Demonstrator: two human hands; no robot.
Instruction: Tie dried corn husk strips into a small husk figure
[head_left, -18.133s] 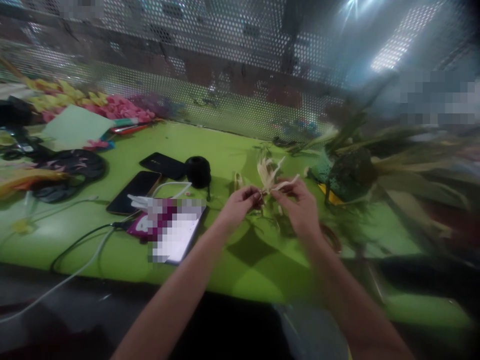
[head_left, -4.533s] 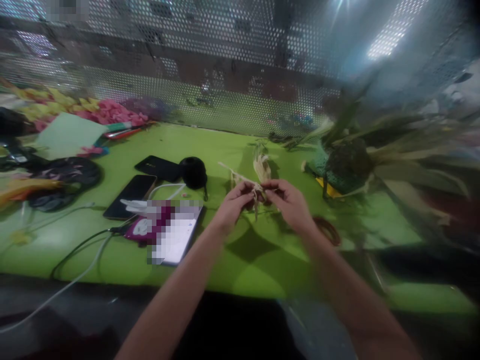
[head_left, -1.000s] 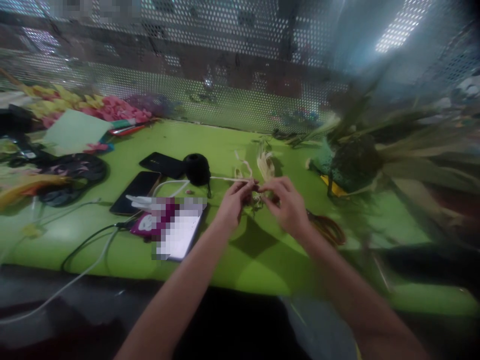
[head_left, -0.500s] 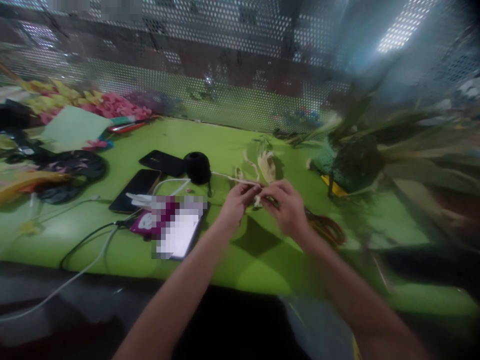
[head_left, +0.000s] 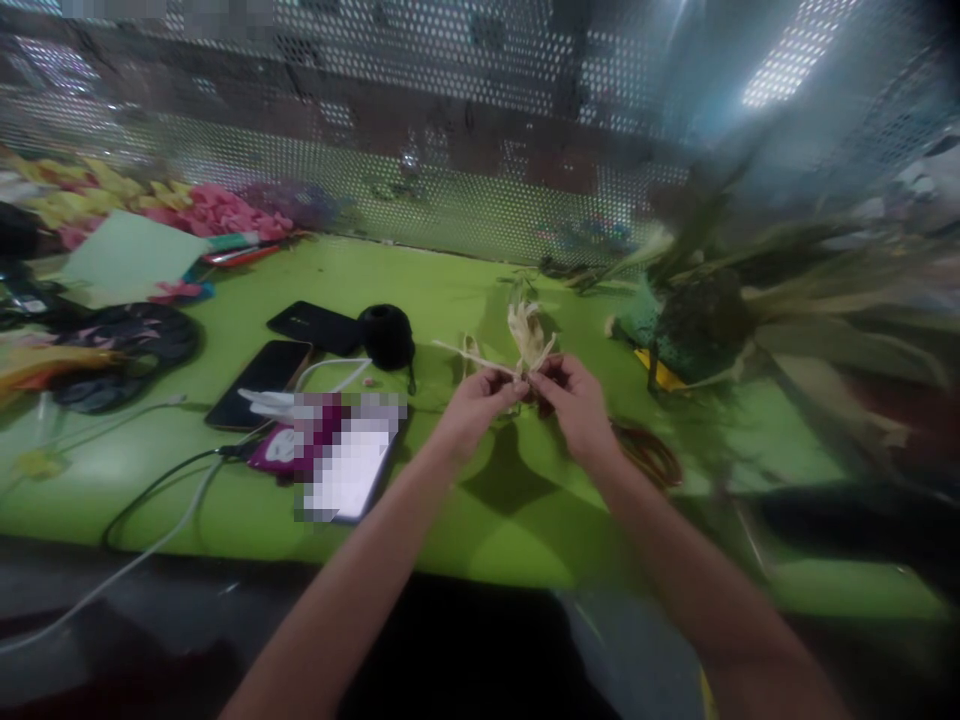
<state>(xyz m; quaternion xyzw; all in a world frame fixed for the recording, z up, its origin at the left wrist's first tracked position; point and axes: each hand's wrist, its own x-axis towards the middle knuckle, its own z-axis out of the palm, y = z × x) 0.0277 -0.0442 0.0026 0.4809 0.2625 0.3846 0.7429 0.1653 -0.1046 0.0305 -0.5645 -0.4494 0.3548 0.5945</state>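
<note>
Over the green table (head_left: 450, 530), my left hand (head_left: 480, 405) and my right hand (head_left: 571, 400) meet with their fingertips almost touching. Both are closed in a pinch on a pale dried husk strip (head_left: 476, 358), whose thin end sticks out to the left. A bunch of cream dried husk (head_left: 529, 330) rises just beyond my fingers; whether it is joined to the strip I cannot tell. Under my right wrist lie scissors with orange-brown handles (head_left: 656, 455), their blades mostly hidden.
Left of my hands are a black round object (head_left: 386, 337), two dark phones (head_left: 315, 327), a lit phone (head_left: 352, 470), a purple packet (head_left: 281, 450) and cables. Pink and yellow flowers (head_left: 225, 210) fill the back left. A green block with dry leaves (head_left: 697, 320) stands right. Perforated metal (head_left: 450, 160) borders the back.
The strip's loose end has turned and now points freely up to the left. More of the cream husk shows upright behind my fingers. The view has shifted slightly.
</note>
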